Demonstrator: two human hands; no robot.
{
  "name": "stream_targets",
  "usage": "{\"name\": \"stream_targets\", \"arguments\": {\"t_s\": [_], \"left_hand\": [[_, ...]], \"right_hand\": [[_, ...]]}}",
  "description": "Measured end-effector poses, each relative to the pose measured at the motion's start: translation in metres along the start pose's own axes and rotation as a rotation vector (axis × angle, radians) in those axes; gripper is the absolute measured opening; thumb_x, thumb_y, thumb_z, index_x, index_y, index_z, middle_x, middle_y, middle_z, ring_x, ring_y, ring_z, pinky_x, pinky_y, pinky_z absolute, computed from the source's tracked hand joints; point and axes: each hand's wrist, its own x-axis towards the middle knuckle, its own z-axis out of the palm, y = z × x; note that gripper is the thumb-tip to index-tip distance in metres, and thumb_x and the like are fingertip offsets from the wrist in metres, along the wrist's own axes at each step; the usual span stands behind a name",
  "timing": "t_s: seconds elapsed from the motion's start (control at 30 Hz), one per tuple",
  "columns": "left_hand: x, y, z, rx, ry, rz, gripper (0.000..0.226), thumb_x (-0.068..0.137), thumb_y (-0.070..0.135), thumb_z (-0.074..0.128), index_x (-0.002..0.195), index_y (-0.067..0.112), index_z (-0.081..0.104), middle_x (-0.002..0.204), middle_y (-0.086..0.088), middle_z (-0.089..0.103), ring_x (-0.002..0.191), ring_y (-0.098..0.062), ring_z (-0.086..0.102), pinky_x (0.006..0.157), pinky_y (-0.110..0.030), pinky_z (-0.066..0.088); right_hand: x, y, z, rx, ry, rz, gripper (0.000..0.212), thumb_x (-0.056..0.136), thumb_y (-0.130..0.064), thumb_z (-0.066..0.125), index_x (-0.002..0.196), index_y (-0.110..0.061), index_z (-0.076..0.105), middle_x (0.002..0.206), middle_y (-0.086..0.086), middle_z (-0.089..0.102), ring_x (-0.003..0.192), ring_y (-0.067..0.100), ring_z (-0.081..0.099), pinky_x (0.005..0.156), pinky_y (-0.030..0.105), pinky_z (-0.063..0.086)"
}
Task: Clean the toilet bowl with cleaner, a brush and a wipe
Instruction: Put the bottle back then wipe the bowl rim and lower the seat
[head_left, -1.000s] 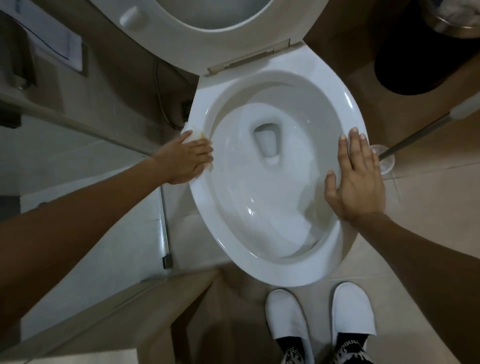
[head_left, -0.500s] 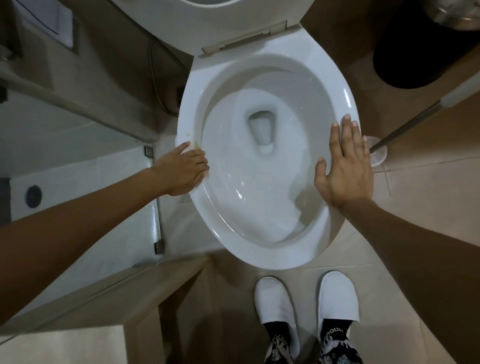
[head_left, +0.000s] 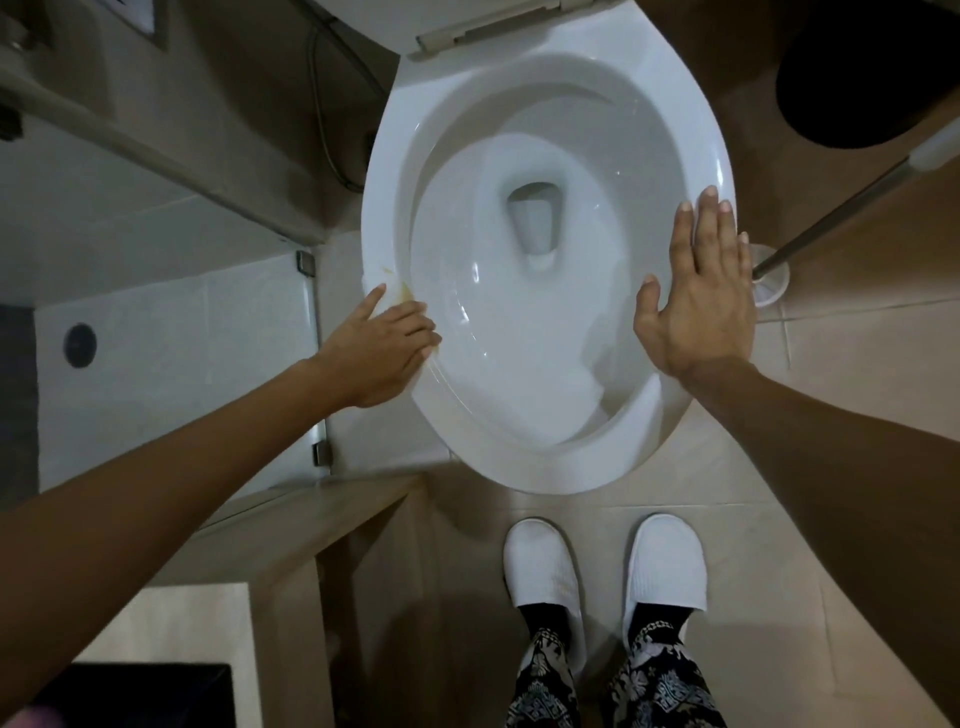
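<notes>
Two white slippers (head_left: 605, 566) stand on the floor tiles (head_left: 852, 384) just before one toilet bowl (head_left: 519, 467). The left hand (head_left: 379, 348) presses a stained wipe (head_left: 382, 283) on the left rim, fingers together; the right hand (head_left: 696, 291) lies flat on the right rim — fingers straight. One brush handle (head_left: 831, 218) slants beyond, beside one black bin (head_left: 862, 67).

1 toilet bowl (head_left: 545, 462); 1 wipe (head_left: 378, 283); 1 brush (head_left: 769, 273); 2 hands; 2 slippers (head_left: 543, 564)

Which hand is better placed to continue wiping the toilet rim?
The left hand: it already presses the wipe on the rim. The right hand only rests flat, empty.
</notes>
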Motion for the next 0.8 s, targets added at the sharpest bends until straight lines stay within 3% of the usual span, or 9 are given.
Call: {"name": "stream_targets", "arguments": {"t_s": [0.07,0.27,0.4,0.57,0.8], "left_hand": [[-0.008,0.015,0.007,-0.102,0.069,-0.007,0.065,0.094,0.04,0.005,0.129,0.019,0.056,0.134,-0.001,0.055,0.136,-0.021,0.037,0.114,-0.052,0.012],[-0.022,0.079,0.027,-0.211,0.174,0.061,0.047,0.093,0.03,0.027,0.114,0.016,0.066,0.113,-0.002,0.068,0.117,-0.024,0.058,0.103,-0.053,0.035],[-0.023,0.075,0.025,-0.271,0.16,0.043,0.053,0.094,0.034,0.02,0.121,0.018,0.062,0.122,0.001,0.064,0.125,-0.021,0.052,0.11,-0.045,0.017],[-0.023,0.103,0.031,-0.375,0.201,-0.019,0.052,0.094,0.03,0.022,0.12,0.014,0.064,0.118,-0.005,0.066,0.122,-0.026,0.054,0.109,-0.045,0.021],[-0.017,0.175,0.022,-0.635,0.252,-0.13,0.059,0.094,0.035,0.012,0.135,0.017,0.05,0.13,0.0,0.057,0.126,-0.018,0.047,0.113,-0.032,0.006]], "right_hand": [[0.0,0.0,-0.002,0.006,-0.002,-0.003,0.073,0.09,-0.036,0.032,0.153,-0.007,0.008,0.161,0.012,-0.001,0.149,0.024,-0.002,0.12,0.04,0.002],[-0.001,0.0,-0.001,0.006,0.003,-0.008,0.073,0.09,-0.036,0.03,0.153,-0.007,0.008,0.161,0.012,-0.001,0.149,0.025,-0.001,0.121,0.041,0.004],[0.0,0.0,0.0,-0.003,0.0,-0.009,0.072,0.092,-0.036,0.032,0.153,-0.007,0.007,0.161,0.012,-0.001,0.149,0.025,-0.001,0.121,0.041,0.003],[0.0,0.001,0.0,-0.016,0.003,-0.008,0.073,0.092,-0.036,0.033,0.153,-0.007,0.007,0.161,0.012,-0.001,0.149,0.025,-0.001,0.121,0.041,0.004],[0.0,0.001,0.0,-0.031,-0.006,-0.007,0.073,0.092,-0.036,0.033,0.153,-0.008,0.006,0.161,0.012,-0.002,0.149,0.025,-0.001,0.121,0.04,0.003]]}}
